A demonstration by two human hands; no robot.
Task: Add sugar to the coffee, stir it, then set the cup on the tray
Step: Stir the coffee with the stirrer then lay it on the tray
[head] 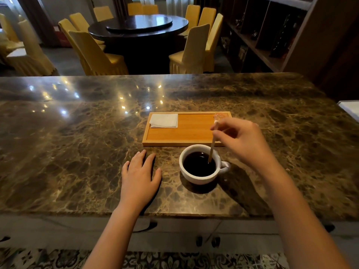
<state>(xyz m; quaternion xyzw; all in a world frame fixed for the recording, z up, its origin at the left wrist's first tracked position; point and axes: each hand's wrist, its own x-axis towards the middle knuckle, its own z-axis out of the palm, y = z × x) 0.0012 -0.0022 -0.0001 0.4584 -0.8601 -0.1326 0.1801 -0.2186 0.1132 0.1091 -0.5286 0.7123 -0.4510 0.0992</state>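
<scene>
A white cup full of dark coffee stands on the marble counter, handle to the right, just in front of the wooden tray. My right hand hovers above and right of the cup, pinching a thin wooden stir stick whose lower end dips into the coffee. My left hand rests flat on the counter to the left of the cup, fingers apart, holding nothing. At the tray's far right corner lies a small torn packet.
A folded white napkin lies in the tray's far left corner. The marble counter stretches wide to both sides. Beyond it stand a round dark table with yellow-covered chairs, and shelving at the right.
</scene>
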